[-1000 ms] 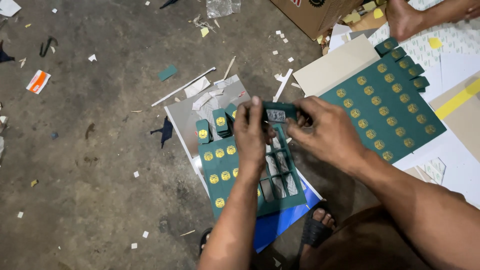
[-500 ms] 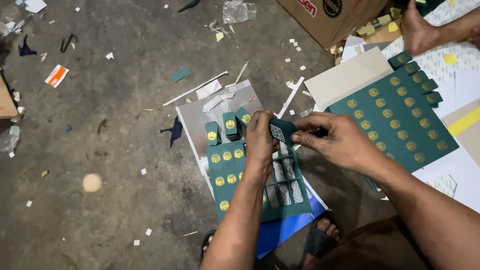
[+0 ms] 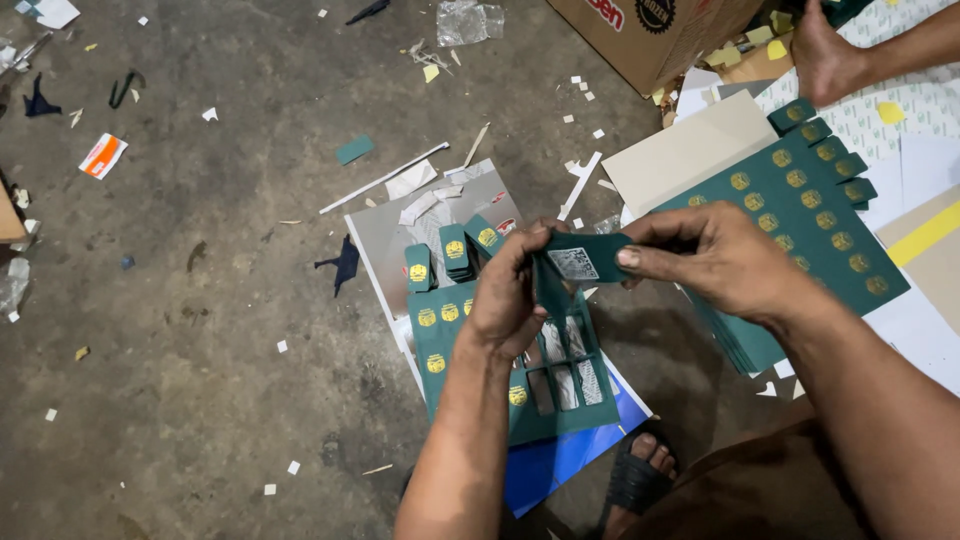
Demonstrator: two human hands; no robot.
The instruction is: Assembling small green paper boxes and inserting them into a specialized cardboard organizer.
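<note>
In the head view, our left hand (image 3: 510,300) and right hand (image 3: 715,260) both had their fingers closed on a small dark green card tag (image 3: 580,258), held in the air above the green punched sheet (image 3: 520,370) lying on the concrete floor (image 3: 200,300). We judged the tag light, thin and easily creased, so best pinched at its edges. To the right lay a stack of green sheets (image 3: 800,215).
</note>
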